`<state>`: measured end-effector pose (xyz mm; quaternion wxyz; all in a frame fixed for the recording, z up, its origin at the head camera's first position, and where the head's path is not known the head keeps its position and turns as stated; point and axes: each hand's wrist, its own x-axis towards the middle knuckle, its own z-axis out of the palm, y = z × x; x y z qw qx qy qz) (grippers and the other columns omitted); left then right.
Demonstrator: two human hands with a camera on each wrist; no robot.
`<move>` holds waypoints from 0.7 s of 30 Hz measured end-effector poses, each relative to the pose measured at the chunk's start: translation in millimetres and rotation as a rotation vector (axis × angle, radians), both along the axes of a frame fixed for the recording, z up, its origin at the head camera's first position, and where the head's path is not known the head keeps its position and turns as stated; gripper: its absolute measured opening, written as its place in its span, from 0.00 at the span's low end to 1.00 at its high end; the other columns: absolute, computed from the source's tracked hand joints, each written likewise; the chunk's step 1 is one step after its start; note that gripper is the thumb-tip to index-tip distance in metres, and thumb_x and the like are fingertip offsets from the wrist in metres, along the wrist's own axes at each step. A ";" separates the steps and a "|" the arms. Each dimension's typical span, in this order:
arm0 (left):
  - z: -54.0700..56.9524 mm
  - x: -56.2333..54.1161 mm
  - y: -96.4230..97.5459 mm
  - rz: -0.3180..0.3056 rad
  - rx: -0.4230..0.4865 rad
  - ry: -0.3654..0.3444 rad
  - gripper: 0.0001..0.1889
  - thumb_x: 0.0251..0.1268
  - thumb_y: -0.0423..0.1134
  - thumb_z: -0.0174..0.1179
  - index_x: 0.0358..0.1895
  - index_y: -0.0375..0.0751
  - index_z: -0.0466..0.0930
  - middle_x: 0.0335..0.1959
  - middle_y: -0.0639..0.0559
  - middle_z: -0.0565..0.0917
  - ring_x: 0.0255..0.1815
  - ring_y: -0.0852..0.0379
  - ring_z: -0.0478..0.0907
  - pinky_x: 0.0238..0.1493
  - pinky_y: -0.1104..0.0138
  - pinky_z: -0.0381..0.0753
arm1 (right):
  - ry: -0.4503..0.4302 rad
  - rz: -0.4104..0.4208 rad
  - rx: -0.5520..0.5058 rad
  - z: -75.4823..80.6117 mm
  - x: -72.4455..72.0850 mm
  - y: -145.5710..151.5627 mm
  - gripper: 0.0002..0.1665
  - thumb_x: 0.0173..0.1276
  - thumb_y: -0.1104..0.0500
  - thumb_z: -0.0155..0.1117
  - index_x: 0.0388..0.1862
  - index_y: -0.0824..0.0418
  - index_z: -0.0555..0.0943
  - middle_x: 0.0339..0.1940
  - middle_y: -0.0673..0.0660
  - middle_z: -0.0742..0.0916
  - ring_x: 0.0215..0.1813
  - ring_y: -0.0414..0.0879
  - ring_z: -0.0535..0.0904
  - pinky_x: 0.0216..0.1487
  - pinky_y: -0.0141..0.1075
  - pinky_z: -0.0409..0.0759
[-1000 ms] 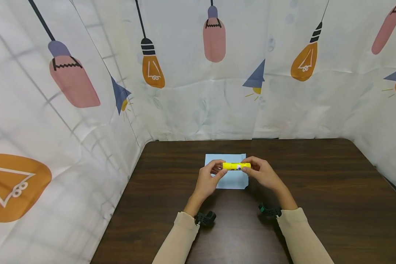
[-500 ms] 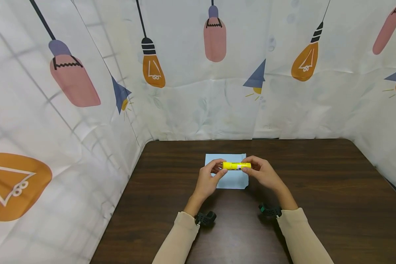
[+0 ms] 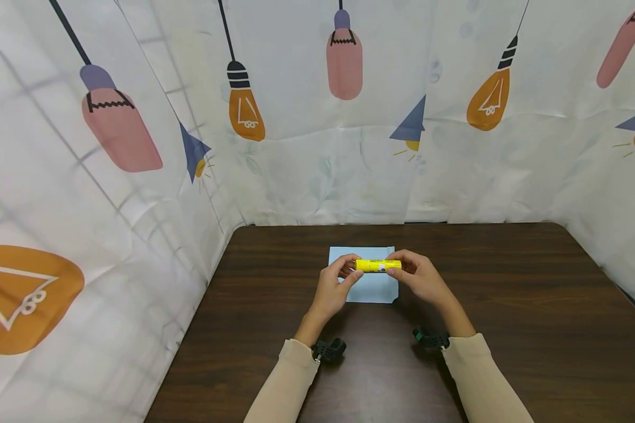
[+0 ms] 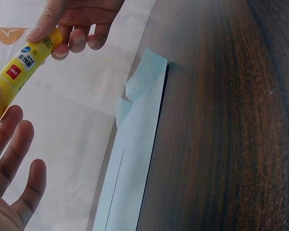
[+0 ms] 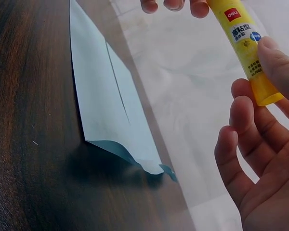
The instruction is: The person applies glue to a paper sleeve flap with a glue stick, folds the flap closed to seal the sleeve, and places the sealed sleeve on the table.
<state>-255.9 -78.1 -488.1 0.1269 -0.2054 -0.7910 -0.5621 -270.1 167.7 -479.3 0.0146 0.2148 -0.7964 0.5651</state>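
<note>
A yellow glue stick (image 3: 378, 266) with a red and white label lies level between both hands, held above a light blue folded paper (image 3: 371, 291). My left hand (image 3: 333, 289) pinches its left end between thumb and fingers. At the other end, the thumb and fingers of my right hand (image 3: 422, 274) grip it. The label side of the glue stick (image 4: 25, 67) faces the camera in the left wrist view. Seen from the right wrist, the blue paper (image 5: 94, 82) has a slit-like line along it and raised, curling flaps at its near end.
The dark wooden table (image 3: 508, 282) extends around the paper on all sides. A white curtain (image 3: 307, 170) printed with lamps and bulbs hangs behind the table and along its left side. A black camera band (image 3: 329, 351) is worn on the left wrist, another (image 3: 431, 338) on the right.
The glue stick has shifted very slightly to the left between the hands. Both hands keep their hold, and the blue paper stays where it was.
</note>
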 end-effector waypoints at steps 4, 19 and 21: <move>0.0 -0.3 -1.5 0.003 -0.025 0.013 0.13 0.72 0.43 0.65 0.55 0.48 0.83 0.42 0.50 0.87 0.38 0.56 0.81 0.44 0.67 0.80 | 0.008 -0.015 0.012 -0.6 0.6 -1.5 0.13 0.71 0.58 0.70 0.52 0.60 0.83 0.44 0.58 0.85 0.36 0.45 0.77 0.35 0.32 0.79; 1.0 -1.0 -2.5 -0.002 -0.068 0.045 0.15 0.73 0.44 0.64 0.57 0.42 0.82 0.37 0.49 0.88 0.34 0.60 0.79 0.41 0.69 0.80 | 0.053 -0.007 -0.016 -1.2 0.3 -2.9 0.11 0.72 0.61 0.69 0.51 0.61 0.84 0.43 0.58 0.85 0.36 0.43 0.77 0.35 0.31 0.79; 1.4 -0.7 -2.7 -0.007 -0.070 0.055 0.15 0.73 0.43 0.63 0.57 0.41 0.82 0.36 0.49 0.88 0.33 0.60 0.79 0.41 0.68 0.81 | 0.056 -0.007 -0.017 -0.9 0.4 -3.3 0.11 0.72 0.61 0.68 0.51 0.61 0.84 0.43 0.58 0.85 0.36 0.43 0.77 0.35 0.31 0.78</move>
